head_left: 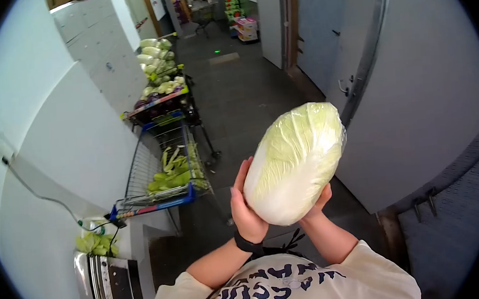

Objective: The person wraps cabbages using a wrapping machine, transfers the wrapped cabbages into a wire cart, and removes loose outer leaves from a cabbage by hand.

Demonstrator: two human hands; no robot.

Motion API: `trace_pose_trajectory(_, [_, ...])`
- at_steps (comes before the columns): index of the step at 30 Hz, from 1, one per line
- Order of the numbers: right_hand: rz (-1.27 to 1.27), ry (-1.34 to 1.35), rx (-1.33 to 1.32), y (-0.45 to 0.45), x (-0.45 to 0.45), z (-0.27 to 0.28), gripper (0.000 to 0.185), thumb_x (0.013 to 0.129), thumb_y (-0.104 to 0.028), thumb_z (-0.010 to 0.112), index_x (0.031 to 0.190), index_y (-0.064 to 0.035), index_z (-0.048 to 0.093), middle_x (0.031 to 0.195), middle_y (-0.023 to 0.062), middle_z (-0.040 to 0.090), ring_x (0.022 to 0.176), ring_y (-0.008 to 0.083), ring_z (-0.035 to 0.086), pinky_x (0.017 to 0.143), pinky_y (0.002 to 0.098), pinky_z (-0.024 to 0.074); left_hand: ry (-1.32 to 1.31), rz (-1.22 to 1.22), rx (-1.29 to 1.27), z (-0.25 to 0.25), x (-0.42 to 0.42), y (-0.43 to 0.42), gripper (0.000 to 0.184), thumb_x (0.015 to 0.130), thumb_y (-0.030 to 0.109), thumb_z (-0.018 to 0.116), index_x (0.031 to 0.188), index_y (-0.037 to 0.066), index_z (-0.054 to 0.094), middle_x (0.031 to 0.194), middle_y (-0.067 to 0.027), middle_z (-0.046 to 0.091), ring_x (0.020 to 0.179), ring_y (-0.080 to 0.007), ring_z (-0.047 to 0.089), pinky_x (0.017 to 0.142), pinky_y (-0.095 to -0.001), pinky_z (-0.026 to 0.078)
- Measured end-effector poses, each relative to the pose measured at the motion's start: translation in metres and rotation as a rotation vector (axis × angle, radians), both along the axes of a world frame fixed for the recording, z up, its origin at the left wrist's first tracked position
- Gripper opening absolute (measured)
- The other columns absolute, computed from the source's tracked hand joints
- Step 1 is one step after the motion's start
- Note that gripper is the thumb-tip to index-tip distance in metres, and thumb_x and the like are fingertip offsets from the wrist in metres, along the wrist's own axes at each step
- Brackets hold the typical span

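Note:
A large napa cabbage (297,164), wrapped in clear plastic film, is held up in front of my chest, its pale base toward me and its leafy top tilted up to the right. My left hand (246,205), with a black band on the wrist, presses around its left side. Around the lower right side curls my right hand (318,204), whose fingers are mostly hidden behind the cabbage. Both hands carry it clear of any surface.
To the left stands a shopping cart (158,156) with green vegetables inside. Beyond it, another cart (160,105) is piled with wrapped vegetables. A metal wrapping machine (110,289) sits at lower left, with loose leaves (96,243) behind it. Doors (332,41) line the right; stacked boxes (246,29) stand far back.

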State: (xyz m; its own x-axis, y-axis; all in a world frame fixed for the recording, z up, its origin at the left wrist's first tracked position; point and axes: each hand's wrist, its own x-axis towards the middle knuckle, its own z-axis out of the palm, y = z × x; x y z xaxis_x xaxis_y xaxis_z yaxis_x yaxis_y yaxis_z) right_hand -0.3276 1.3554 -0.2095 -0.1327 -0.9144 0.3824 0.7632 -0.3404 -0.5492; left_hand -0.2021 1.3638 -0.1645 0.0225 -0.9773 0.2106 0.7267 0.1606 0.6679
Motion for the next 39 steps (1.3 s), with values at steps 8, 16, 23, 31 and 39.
trace_pose_trajectory(8, [-0.075,-0.143,0.007,-0.135,-0.049,0.007,0.086,0.089,-0.071,0.044,0.152,-0.0143,0.034,0.149,0.01,0.045,0.133,0.0298,0.048,0.11,0.0466,0.042,0.137,-0.139,0.178,-0.008,-0.064,-0.153,0.056,0.106,0.033,0.028,0.145,-0.006,0.042,0.144,-0.016,0.052,0.132,-0.0248,0.051,0.111,-0.0378,0.04])
trace_pose_trajectory(16, [-0.144,-0.181,0.193,-0.346,-0.081,0.026,0.083,0.091,-0.069,0.046,0.152,-0.0145,0.034,0.151,0.0093,0.044,0.134,0.0301,0.048,0.109,0.0477,0.0436,0.126,-0.122,-0.058,-0.035,-0.106,-0.376,0.071,0.104,0.051,0.03,0.152,-0.001,0.032,0.154,-0.017,0.04,0.14,-0.0292,0.042,0.117,-0.0429,0.032])
trace_pose_trajectory(23, [-0.147,-0.304,0.235,-0.543,-0.099,0.07,0.081,0.092,-0.07,0.042,0.152,-0.0158,0.035,0.151,0.0095,0.044,0.134,0.0313,0.048,0.109,0.0493,0.0437,-0.612,0.127,-0.556,-0.028,-0.089,-0.612,0.075,0.105,0.052,0.023,0.148,-0.009,0.036,0.153,-0.0255,0.04,0.142,-0.036,0.04,0.116,-0.0408,0.03])
trace_pose_trajectory(31, [0.018,-0.362,0.222,-0.807,-0.094,0.023,0.078,0.093,-0.069,0.04,0.151,-0.0166,0.039,0.15,0.0083,0.047,0.133,0.0317,0.049,0.111,0.0484,0.0406,-1.187,0.563,-1.196,-0.011,-0.066,-0.834,0.066,0.103,0.052,0.036,0.141,0.001,0.049,0.145,-0.0289,0.045,0.135,-0.0448,0.044,0.116,-0.0527,0.03])
trace_pose_trajectory(39, [0.379,-0.316,0.179,-1.093,-0.027,0.046,0.079,0.093,-0.071,0.042,0.152,-0.0187,0.037,0.153,0.0071,0.043,0.136,0.0306,0.046,0.112,0.0481,0.0402,-0.881,0.652,-0.759,-0.004,-0.021,-1.085,0.062,0.103,0.035,0.04,0.15,-0.006,0.034,0.155,-0.0288,0.034,0.144,-0.0439,0.033,0.118,-0.05,0.026])
